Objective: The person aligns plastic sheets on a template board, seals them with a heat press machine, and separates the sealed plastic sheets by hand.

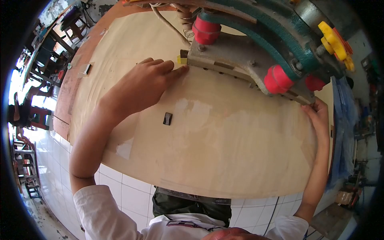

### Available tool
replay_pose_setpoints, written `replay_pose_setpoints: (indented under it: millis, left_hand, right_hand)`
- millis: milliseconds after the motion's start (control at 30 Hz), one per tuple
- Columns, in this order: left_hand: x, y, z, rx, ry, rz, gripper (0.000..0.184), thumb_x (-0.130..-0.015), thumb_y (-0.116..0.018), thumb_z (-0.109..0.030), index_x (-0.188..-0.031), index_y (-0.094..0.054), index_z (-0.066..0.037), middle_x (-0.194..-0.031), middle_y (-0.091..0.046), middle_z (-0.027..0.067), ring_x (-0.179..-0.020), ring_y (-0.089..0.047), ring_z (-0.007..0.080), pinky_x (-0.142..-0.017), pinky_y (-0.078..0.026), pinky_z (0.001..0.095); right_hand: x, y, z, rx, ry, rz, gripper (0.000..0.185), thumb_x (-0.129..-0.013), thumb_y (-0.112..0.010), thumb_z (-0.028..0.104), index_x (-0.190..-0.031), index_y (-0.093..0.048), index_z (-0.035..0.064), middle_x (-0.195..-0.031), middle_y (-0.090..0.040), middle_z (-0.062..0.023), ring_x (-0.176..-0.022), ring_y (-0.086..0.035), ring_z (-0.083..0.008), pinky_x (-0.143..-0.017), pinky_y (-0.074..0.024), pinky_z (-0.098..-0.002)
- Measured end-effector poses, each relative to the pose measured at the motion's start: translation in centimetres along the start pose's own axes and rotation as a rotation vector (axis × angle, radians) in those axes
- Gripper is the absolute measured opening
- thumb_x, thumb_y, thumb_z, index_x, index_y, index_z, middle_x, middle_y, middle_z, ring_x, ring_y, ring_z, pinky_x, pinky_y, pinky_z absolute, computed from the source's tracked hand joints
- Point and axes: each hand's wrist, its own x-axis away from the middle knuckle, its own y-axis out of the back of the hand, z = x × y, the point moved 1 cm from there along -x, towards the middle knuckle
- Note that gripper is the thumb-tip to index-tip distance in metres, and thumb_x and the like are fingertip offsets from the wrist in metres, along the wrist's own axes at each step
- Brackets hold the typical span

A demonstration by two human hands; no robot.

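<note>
Left hand (146, 86), index extended, at one end of metal plate (226, 50); right hand (319, 115) at the other, fingers partly hidden, grip indeterminable; desk (240, 158) spreading from both to its front edge.

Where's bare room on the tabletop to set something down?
Widest: tabletop between the small black piece and right forearm, down to the near edge. Smaller: left of the left hand. Crowded: metal plate's near edge, left hand at one end, right hand at the other.

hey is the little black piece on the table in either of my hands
No, the black piece lies on the tabletop, clearly apart from both the left hand and the right hand.
</note>
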Motion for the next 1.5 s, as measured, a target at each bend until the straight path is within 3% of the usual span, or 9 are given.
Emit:
replay_pose_setpoints:
  millis: [300,500,867,1500]
  left_hand:
    - [0.3,0.6,0.3,0.224,0.057,-0.004,0.049,-0.081,-0.058,0.000,-0.130,-0.058,-0.010,-0.088,-0.054,0.0112,-0.085,-0.057,0.0284,-0.083,-0.047,0.0399]
    - [0.5,0.3,0.4,0.208,0.039,-0.036,0.048,-0.082,-0.060,-0.001,-0.129,-0.060,-0.012,-0.087,-0.052,0.0099,-0.081,-0.055,0.0275,-0.081,-0.046,0.0393]
    - [0.7,0.1,0.5,0.149,0.015,-0.070,0.045,-0.082,-0.060,-0.003,-0.127,-0.060,-0.009,-0.084,-0.051,0.0093,-0.079,-0.054,0.0260,-0.079,-0.046,0.0377]
    - [0.8,-0.1,0.5,0.122,-0.003,-0.092,0.051,-0.078,-0.060,-0.001,-0.128,-0.060,-0.009,-0.084,-0.051,0.0092,-0.080,-0.055,0.0256,-0.080,-0.048,0.0365]
  right_hand:
    - [-0.3,0.3,-0.3,0.059,-0.002,-0.008,0.017,-0.079,-0.071,0.007,-0.073,-0.056,0.0053,-0.067,-0.052,0.0030,-0.063,-0.045,-0.0048,-0.058,-0.0360,-0.0220]
    - [0.0,0.0,0.3,0.056,0.014,-0.006,0.012,-0.081,-0.070,0.007,-0.078,-0.058,0.0035,-0.070,-0.055,0.0021,-0.064,-0.047,-0.0058,-0.060,-0.0376,-0.0224]
    - [0.2,-0.1,0.7,-0.029,-0.027,0.022,0.017,-0.085,-0.068,0.008,-0.099,-0.065,-0.0006,-0.095,-0.068,-0.0027,-0.085,-0.059,-0.0095,-0.079,-0.0454,-0.0252]
    - [0.3,0.3,0.3,-0.039,-0.054,0.035,0.024,-0.084,-0.071,0.011,-0.104,-0.063,-0.0011,-0.098,-0.069,-0.0048,-0.085,-0.061,-0.0109,-0.080,-0.0463,-0.0260]
